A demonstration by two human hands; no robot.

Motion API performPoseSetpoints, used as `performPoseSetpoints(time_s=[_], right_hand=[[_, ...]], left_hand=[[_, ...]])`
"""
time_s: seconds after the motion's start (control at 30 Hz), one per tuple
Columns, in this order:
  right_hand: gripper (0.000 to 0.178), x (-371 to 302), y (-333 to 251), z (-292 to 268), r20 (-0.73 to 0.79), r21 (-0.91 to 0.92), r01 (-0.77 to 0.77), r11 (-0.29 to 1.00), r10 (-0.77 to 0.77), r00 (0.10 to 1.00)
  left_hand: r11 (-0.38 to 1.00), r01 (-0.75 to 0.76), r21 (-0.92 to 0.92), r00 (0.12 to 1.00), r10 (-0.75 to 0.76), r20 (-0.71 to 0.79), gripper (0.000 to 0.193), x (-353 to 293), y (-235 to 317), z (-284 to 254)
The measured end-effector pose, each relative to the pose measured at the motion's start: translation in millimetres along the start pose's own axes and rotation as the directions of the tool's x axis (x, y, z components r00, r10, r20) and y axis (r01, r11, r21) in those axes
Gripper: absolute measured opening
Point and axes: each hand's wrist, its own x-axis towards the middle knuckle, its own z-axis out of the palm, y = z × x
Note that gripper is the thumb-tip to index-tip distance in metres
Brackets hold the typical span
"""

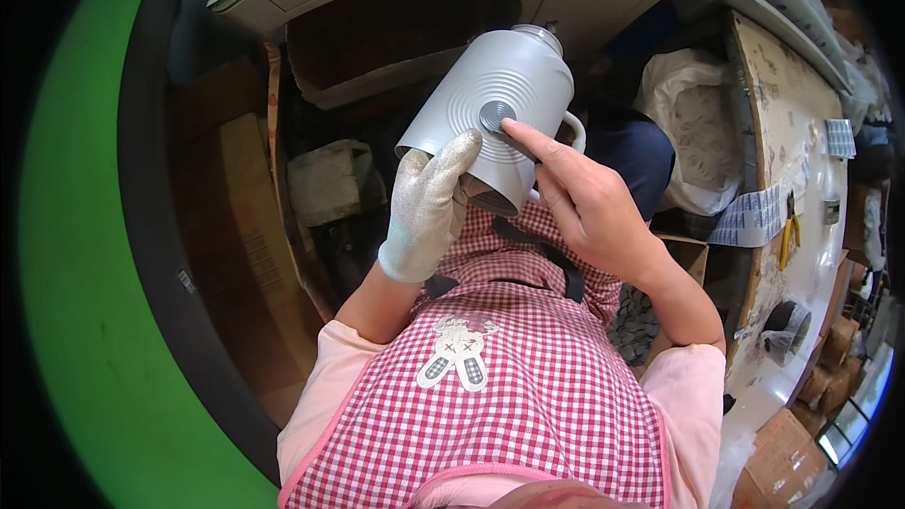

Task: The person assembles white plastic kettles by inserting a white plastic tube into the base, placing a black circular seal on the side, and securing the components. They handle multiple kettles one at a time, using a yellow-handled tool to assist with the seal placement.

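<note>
In our gloved left hand (429,203) we are holding the silver jug body (462,90) at its near left end, the fingers bending around the rim; we cannot tell how far they are reaching inside. The body is tilting above our lap, its neck (539,34) pointing far right and its handle (576,132) facing right. Our bare right hand (594,203) is coming in from the right, its index finger stretching onto the small dark grey disc (496,116) amid the ringed ridges. Its other fingers are curling beneath, and we cannot tell whether they are pinching anything.

As we judge it, the body could be slipping or rolling if the one-sided grip loosens under the finger's push. The disc could be sliding off-centre if we are pressing at its edge, and the bare fingertip could be smudging the smooth surface.
</note>
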Motion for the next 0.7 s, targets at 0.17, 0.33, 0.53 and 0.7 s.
performPoseSetpoints(time_s=[0.17, 0.33, 0.53, 0.7], right_hand=[[0.064, -3.4, -7.3, 3.1, -0.014, -0.247, -0.006, 0.969, 0.002, 1.0], [0.076, -13.8, -18.6, 5.7, -0.036, -0.587, -0.019, 0.81, -0.003, 0.999], [0.067, -13.4, -15.1, 16.9, -0.058, -0.724, -0.014, 0.69, -0.041, 0.997], [0.064, -5.9, -11.1, 43.2, -0.064, -0.797, -0.023, 0.604, -0.046, 0.997]], left_hand=[[0.997, 0.04, 0.07, 0.999, -0.039, -0.01, 0.036, -3.3, 2.2, 4.5], [0.942, -0.071, 0.328, 0.995, 0.089, -0.039, 0.033, -7.5, -10.2, 20.6], [0.839, -0.152, 0.523, 0.981, 0.191, -0.02, 0.033, -5.2, -26.7, 26.9], [0.732, -0.203, 0.651, 0.961, 0.275, -0.009, 0.034, -4.9, -27.8, 12.4]])
